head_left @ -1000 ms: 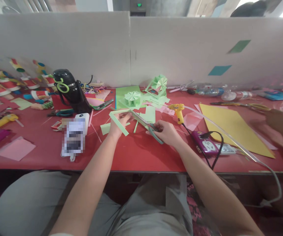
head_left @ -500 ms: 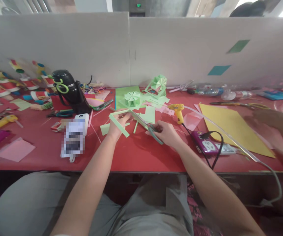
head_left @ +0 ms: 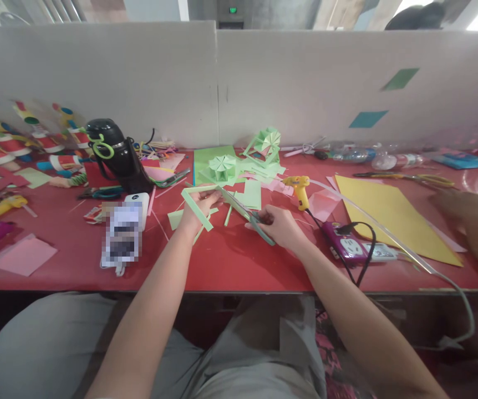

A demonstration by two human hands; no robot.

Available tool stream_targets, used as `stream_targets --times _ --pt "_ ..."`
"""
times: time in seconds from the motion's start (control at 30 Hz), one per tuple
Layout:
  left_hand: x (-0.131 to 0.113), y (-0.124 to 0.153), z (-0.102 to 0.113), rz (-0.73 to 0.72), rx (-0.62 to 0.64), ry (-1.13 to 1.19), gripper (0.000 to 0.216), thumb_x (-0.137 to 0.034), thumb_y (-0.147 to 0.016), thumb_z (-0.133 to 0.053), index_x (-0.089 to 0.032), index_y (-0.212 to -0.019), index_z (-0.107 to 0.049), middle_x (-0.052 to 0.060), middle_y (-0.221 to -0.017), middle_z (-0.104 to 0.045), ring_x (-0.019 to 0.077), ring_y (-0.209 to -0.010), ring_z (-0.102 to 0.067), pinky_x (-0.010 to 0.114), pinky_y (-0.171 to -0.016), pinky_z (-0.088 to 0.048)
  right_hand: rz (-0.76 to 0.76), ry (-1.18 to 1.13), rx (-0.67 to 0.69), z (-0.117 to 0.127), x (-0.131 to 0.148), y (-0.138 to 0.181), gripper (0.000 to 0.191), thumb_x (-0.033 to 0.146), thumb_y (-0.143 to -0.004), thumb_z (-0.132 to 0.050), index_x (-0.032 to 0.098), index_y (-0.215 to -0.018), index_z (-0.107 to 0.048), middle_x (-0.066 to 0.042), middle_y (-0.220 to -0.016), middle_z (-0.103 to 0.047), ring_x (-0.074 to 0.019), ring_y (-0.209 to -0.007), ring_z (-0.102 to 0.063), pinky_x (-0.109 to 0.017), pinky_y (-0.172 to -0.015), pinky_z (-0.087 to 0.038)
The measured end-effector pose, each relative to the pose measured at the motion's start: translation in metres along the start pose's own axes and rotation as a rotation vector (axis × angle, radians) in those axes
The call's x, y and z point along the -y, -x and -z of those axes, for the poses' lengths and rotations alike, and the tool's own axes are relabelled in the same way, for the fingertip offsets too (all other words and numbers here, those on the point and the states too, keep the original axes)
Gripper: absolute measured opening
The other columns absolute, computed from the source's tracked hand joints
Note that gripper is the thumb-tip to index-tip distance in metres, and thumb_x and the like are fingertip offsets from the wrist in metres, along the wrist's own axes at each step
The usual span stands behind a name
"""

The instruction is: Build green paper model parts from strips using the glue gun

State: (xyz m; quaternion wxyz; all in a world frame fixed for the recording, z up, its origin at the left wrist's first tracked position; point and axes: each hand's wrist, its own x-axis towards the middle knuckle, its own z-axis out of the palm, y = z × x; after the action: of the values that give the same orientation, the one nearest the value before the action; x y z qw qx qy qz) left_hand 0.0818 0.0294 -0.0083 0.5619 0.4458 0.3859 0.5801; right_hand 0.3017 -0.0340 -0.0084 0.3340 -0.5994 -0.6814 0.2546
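A thin green sliver now slants over the bench beside the person's left wrist, unseen half a second ago, while both hands keep nearly the same pose. The left hand has a narrow grip, pinching a folded green strip above the front of the bench; the right hand's grip is closed around the handles of scissors, blades reaching to the left fingertips. Behind, left of centre, stands a capped black flask, its contents hidden; clear bottles lie at right rear, their contents too blurred to tell. The red bench carries two green paper wheels, a yellow glue gun, a purple power strip and a yellow sheet, with a co-worker's hand to its right. A pale partition backs the bench; beyond it glows a green sign.
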Motion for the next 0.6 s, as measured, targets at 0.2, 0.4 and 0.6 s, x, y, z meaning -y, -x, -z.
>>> stream_targets --times 0.2,0.4,0.6 --pt "-0.0006 -0.0008 0.0016 -0.006 0.021 -0.033 0.029 -0.033 -0.063 -0.086 -0.016 -0.083 -0.074 0.008 -0.088 -0.076 0.0204 -0.08 -0.072 0.036 -0.08 -0.058 -0.002 -0.006 0.0 0.0004 0.0001 0.0001 0.056 0.071 -0.061 -0.075 0.021 -0.067 -0.052 0.001 -0.061 -0.054 -0.0135 -0.057 -0.044 -0.027 -0.051 -0.034" --pt "0.0003 -0.001 0.0032 -0.028 0.06 -0.05 0.032 -0.037 -0.064 -0.085 -0.015 -0.083 -0.074 0.007 -0.086 -0.075 0.02 -0.08 -0.072 0.037 -0.082 -0.057 -0.006 -0.044 0.0 0.0 -0.0011 0.0004 0.055 0.068 -0.059 -0.079 0.021 -0.065 -0.051 0.002 -0.059 -0.053 -0.0125 -0.056 -0.043 -0.027 -0.051 -0.034" --pt "0.0015 -0.0027 0.0052 -0.074 0.033 -0.038 0.034 -0.036 -0.064 -0.086 -0.017 -0.087 -0.072 0.005 -0.086 -0.075 0.0178 -0.078 -0.071 0.034 -0.079 -0.057 -0.01 -0.193 0.083 -0.002 -0.0023 0.0006 0.05 0.061 -0.062 -0.08 0.02 -0.077 -0.056 0.001 -0.067 -0.058 -0.0146 -0.061 -0.051 -0.028 -0.055 -0.041"
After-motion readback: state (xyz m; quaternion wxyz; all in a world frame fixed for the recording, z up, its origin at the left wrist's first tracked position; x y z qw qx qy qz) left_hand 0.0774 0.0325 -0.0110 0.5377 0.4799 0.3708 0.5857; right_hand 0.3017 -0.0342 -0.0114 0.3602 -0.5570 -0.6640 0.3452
